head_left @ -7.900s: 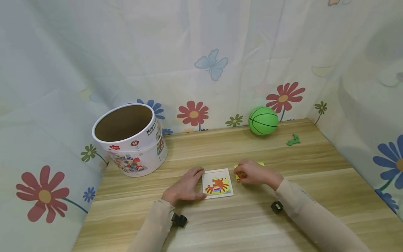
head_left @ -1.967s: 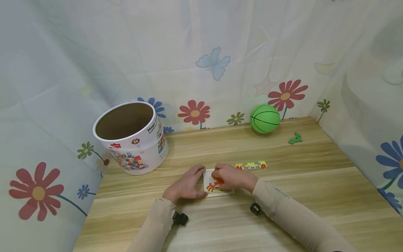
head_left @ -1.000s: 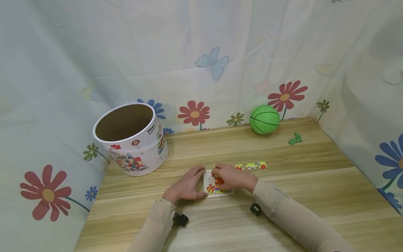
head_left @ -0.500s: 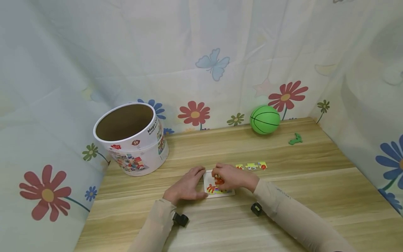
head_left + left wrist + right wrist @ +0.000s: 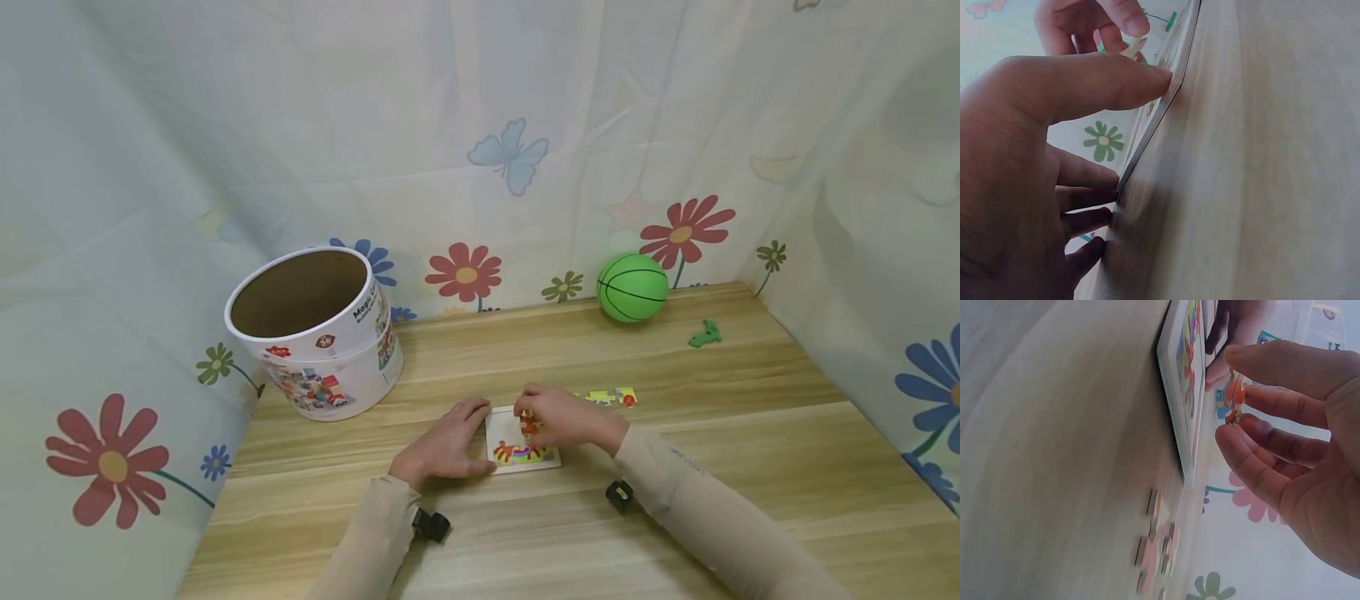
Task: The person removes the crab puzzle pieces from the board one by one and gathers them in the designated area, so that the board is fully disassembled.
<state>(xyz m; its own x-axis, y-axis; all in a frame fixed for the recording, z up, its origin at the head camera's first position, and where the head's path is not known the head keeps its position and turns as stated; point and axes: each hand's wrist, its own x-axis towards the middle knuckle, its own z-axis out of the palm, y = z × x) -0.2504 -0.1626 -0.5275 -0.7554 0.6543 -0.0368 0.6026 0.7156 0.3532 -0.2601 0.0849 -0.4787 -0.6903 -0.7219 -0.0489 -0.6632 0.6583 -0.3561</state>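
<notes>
A white puzzle tray [image 5: 504,469] lies on the table, with joined pieces of a red, yellow and rainbow-striped picture [image 5: 519,454] along its near side. My left hand [image 5: 441,442] spans the tray's left edge; in the left wrist view its thumb [image 5: 1147,81] rests on the rim corner and its fingertips touch the far edge. Above the tray's right part, my right hand [image 5: 570,417] pinches an orange puzzle piece [image 5: 1235,394] between thumb and fingers, raised off the tray and tilted on edge. Right of the tray lie loose yellow-and-red puzzle pieces [image 5: 602,397], partly hidden behind the right hand.
A big round white tub [image 5: 337,375] with a dark open top stands at the left. Towards the back right sit a green ball [image 5: 632,288] and a small green toy piece [image 5: 705,334]. Flower-printed curtain [image 5: 405,167] borders the table behind and at both sides.
From the loose pieces at the right, my right hand moved over the tray. During the last half second it shifted slightly right, with the orange piece in its fingers. The left hand has stayed put.
</notes>
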